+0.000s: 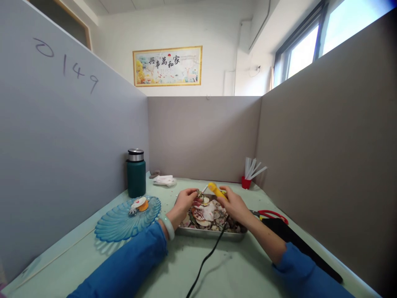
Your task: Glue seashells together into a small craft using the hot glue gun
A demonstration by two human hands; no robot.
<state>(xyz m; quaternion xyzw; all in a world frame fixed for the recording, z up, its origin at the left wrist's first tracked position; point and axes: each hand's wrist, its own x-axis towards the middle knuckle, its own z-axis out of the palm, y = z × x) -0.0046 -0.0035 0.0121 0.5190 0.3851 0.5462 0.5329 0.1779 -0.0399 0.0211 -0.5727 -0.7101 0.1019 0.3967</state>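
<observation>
My left hand point(185, 203) is closed in a pinch on a small shell point(199, 193), held above the metal tray point(214, 234). My right hand point(233, 205) grips a yellow glue gun point(216, 191) whose tip points at that shell, almost touching it. The gun's black cord point(207, 257) runs toward me across the table. The tray below both hands is full of several mixed seashells point(207, 215). Both arms wear blue sleeves, and a pale bangle point(168, 226) sits on my left wrist.
A blue shell-shaped glass plate point(120, 225) at left carries a few glued shells point(139, 204). Behind it stands a dark green flask point(136, 174). White tissue point(165, 180) lies at the back, a red cup of white sticks point(248, 179) at back right, red-handled scissors point(271, 215) and a black object point(297, 244) at right. Grey partitions surround the table.
</observation>
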